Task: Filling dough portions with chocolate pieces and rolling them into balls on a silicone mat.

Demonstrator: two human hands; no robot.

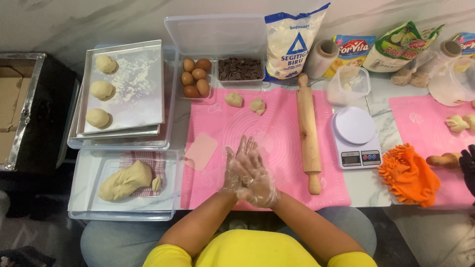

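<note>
I sit at a pale marble-patterned counter (376, 106) that runs to a marble wall at twelve o'clock. My left hand (236, 165) and right hand (255, 178), both in clear plastic gloves, press palm to palm over the pink silicone mat (277, 133); whether dough sits between them I cannot tell, since the palms hide it.

At nine o'clock of my hands lies a pink scraper (200, 151), and beyond it a clear tray (84, 198) holds one big lump of dough (123, 182) on a checked cloth. At three o'clock one wooden rolling pin (308, 131) lies lengthwise, then a white kitchen scale (355, 136) and an orange mitt (410, 175).

Farther out, two small dough pieces (245, 102) rest at the mat's far edge. At ten o'clock a floured metal baking sheet (143, 94) carries three dough balls (101, 90). At twelve o'clock sit six brown eggs (196, 77), a tub of chocolate pieces (240, 69) and a flour bag (292, 42).

At the right edge a second pink mat (425, 118) is cut off, along with another person's dark gloved hand (467, 165).
</note>
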